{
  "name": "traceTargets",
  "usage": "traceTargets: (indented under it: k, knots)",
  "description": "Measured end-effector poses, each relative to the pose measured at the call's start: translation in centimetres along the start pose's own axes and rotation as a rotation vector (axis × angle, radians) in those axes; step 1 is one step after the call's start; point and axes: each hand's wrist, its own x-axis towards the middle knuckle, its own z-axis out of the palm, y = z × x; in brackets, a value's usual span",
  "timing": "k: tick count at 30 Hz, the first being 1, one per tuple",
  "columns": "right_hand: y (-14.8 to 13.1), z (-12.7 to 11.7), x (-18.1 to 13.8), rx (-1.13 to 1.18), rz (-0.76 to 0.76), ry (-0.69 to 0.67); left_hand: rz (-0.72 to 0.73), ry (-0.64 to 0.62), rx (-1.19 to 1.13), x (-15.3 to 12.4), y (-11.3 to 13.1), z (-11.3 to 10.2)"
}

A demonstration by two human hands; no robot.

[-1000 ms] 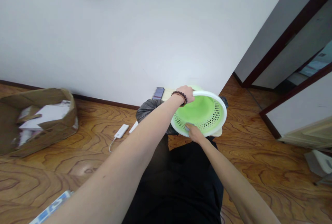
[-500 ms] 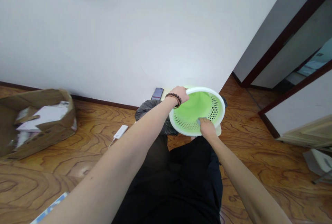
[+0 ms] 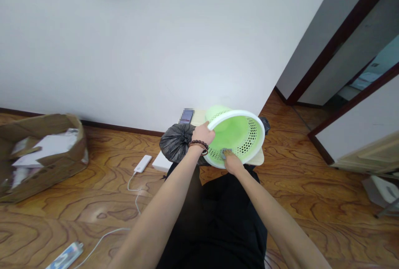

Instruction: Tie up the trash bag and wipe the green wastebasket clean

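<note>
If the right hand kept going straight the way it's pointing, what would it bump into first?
Most likely the inside of the green basket: the right hand points into it, with a grey piece at its fingertips. Any gap left is hard to judge from one view.

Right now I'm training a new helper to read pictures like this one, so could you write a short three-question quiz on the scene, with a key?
1. Which hand grips the white rim of the basket?
2. Fill the gap: the right hand holds a small piece whose colour is ____.
3. True or false: the beaded bracelet is on the same arm as the hand that grips the rim.

Key
1. The left hand.
2. Grey; what it is made of cannot be told.
3. True.
</note>
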Motion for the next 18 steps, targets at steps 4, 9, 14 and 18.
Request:
traceTargets:
  k: [4, 9, 14, 18]
  knots:
    - [-2.0, 1.1, -0.3, 0.177, -0.012, 0.071, -0.029, 0.045, -0.054, -0.9, -0.2, 1.1]
    - [-3.6, 2.0, -0.6, 0.261, -0.102, 0.112, -0.077, 0.072, -0.116, -2.0, -0.9, 1.7]
    - [-2.2, 1.7, -1.2, -0.028, -0.293, 0.103, -0.116, 0.073, -0.168, -3.7, -1.3, 2.7]
    - [0.4, 0.9, -1.4, -0.263, -0.368, 0.114, -0.147, 0.059, -0.210, -5.1, -0.8, 3.5]
